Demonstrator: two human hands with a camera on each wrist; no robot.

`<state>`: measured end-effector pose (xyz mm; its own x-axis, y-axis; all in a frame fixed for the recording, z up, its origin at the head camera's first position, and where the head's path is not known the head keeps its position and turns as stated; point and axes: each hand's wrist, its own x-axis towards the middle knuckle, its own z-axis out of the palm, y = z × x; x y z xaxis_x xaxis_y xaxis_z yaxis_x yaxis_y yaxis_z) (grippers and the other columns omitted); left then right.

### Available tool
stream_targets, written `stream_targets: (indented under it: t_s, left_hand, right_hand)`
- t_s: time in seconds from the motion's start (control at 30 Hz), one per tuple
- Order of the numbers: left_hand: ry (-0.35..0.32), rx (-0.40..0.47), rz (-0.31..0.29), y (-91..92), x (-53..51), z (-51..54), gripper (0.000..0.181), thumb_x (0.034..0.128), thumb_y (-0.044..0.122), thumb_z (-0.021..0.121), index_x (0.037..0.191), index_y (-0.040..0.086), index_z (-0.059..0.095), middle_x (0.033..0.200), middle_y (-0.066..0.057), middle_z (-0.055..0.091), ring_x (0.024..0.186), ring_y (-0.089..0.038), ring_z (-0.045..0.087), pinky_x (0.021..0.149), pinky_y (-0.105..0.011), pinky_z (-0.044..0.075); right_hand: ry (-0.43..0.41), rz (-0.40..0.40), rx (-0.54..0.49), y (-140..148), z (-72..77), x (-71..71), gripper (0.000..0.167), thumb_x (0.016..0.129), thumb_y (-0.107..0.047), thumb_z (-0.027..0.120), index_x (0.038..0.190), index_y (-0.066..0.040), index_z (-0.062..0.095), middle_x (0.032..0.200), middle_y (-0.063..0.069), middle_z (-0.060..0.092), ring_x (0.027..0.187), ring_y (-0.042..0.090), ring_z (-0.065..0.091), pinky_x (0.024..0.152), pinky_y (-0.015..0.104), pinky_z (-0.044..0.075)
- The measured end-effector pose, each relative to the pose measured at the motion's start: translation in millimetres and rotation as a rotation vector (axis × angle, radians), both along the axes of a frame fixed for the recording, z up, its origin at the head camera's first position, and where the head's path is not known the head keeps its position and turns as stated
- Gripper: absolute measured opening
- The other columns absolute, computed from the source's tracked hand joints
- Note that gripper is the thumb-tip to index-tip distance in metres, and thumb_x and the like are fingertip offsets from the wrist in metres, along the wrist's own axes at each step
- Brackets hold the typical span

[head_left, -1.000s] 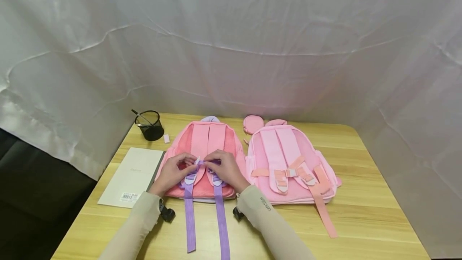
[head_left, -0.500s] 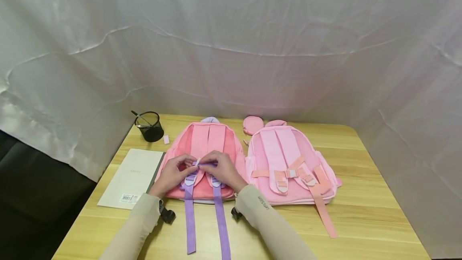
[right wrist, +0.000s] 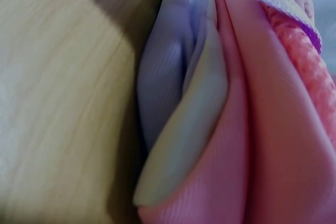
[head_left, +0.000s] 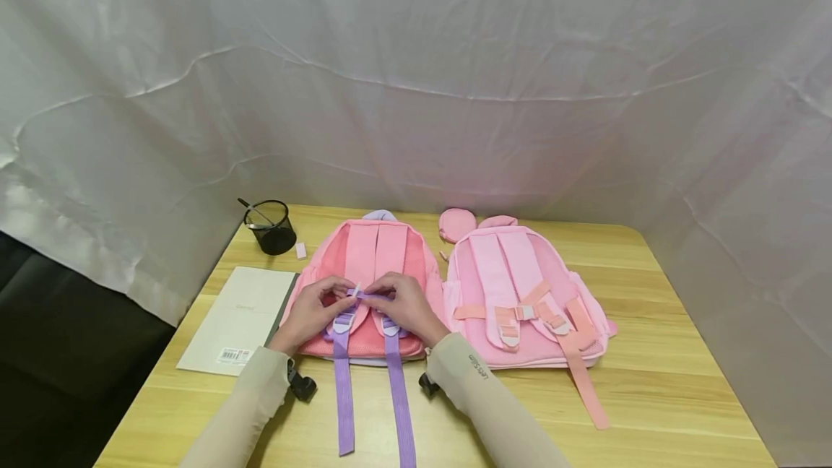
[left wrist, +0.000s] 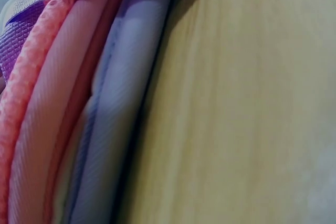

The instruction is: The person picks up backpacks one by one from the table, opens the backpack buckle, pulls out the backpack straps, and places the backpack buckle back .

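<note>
A coral-pink backpack (head_left: 416,251) lies with its shoulder straps upward, below both hands. My left hand (head_left: 317,315) pinches a small white plastic buckle (head_left: 355,289) over the left shoulder strap. Close beside it, my right hand (head_left: 409,307) pinches purple webbing (head_left: 371,295) that runs to the buckle. Fingers cover part of this junction, so whether the webbing passes through the buckle is hidden. Two long purple strap ends (head_left: 343,403) hang onto the table. In the wrist views, the backpack's side (left wrist: 47,98) and its lower edge (right wrist: 268,114) show, the hands barely.
A paler pink backpack (head_left: 549,266) lies to the right, its orange chest strap buckled and a round pouch (head_left: 457,224) behind it. On the left are a grey-white notebook (head_left: 237,316), a black mesh pen holder (head_left: 276,235) and a small eraser-like block (head_left: 300,250). Grey curtains enclose the wooden table (head_left: 669,381).
The right hand has drawn in slightly toward the left hand and lower. The white buckle has turned to show a narrower edge. Both backpacks stay in place.
</note>
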<state>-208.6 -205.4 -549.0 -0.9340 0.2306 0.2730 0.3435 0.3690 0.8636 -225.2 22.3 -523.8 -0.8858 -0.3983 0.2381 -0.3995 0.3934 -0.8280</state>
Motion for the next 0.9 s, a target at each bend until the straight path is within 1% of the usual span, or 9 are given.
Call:
stream_targets:
  t_s: [0.13, 0.27, 0.43, 0.53, 0.73, 0.9]
  left_hand:
    - [0.016, -0.003, -0.009, 0.3, 0.2, -0.5, 0.022, 0.0922, 0.015, 0.079, 0.113, 0.013, 0.073, 0.094, -0.003, 0.073, 0.085, -0.007, 0.065, 0.077, -0.021, 0.053]
    - [0.020, -0.022, -0.003, 0.3, 0.5, -0.5, 0.020, 0.0921, 0.017, 0.080, 0.111, 0.014, 0.073, 0.092, 0.000, 0.073, 0.084, -0.008, 0.065, 0.076, -0.021, 0.053]
    - [0.003, -0.031, 0.011, 0.6, 0.7, 0.7, 0.020, 0.0927, 0.019, 0.079, 0.112, 0.015, 0.073, 0.094, 0.000, 0.074, 0.085, -0.008, 0.066, 0.078, -0.022, 0.053]
    - [-0.014, -0.030, 0.025, 0.6, 1.2, 2.4, 0.021, 0.0926, 0.018, 0.079, 0.113, 0.015, 0.073, 0.096, -0.002, 0.074, 0.086, -0.008, 0.065, 0.079, -0.022, 0.052]
    - [-0.029, -0.057, 0.044, 1.6, 1.4, 3.5, 0.024, 0.0929, 0.011, 0.078, 0.115, 0.008, 0.072, 0.097, -0.009, 0.073, 0.086, -0.012, 0.065, 0.078, -0.023, 0.052]
    - [-0.016, -0.043, 0.011, 7.7, 12.0, 24.0, 0.021, 0.0929, 0.007, 0.076, 0.113, 0.003, 0.071, 0.094, -0.012, 0.072, 0.084, -0.009, 0.063, 0.076, -0.023, 0.051]
  right_hand:
    - [0.009, 0.017, 0.017, -3, 0.6, -0.5, 0.014, 0.088, -0.017, 0.084, 0.102, -0.014, 0.082, 0.099, -0.001, 0.076, 0.094, 0.009, 0.071, 0.087, 0.023, 0.056]
    - [-0.011, 0.038, 0.021, -5, 1.5, -0.8, 0.016, 0.089, -0.016, 0.083, 0.105, -0.011, 0.081, 0.103, 0.002, 0.076, 0.097, 0.012, 0.072, 0.089, 0.024, 0.056]
    - [-0.044, 0.006, 0.022, -3, 1.6, -0.5, 0.020, 0.089, -0.020, 0.083, 0.108, -0.014, 0.080, 0.104, 0.000, 0.076, 0.097, 0.011, 0.071, 0.090, 0.025, 0.056]
    - [-0.050, -0.015, 0.026, 0, 2.8, 0.0, 0.021, 0.089, -0.024, 0.083, 0.108, -0.015, 0.080, 0.103, -0.002, 0.077, 0.096, 0.009, 0.071, 0.089, 0.025, 0.057]
    - [-0.040, -0.024, 0.036, 2, 5.7, 1.5, 0.019, 0.089, -0.025, 0.083, 0.104, -0.014, 0.081, 0.100, -0.002, 0.078, 0.094, 0.010, 0.072, 0.088, 0.026, 0.057]
    - [-0.031, -0.027, 0.061, 1, 5.9, 2.2, 0.018, 0.090, -0.025, 0.083, 0.105, -0.014, 0.081, 0.101, -0.002, 0.079, 0.095, 0.010, 0.073, 0.088, 0.025, 0.057]
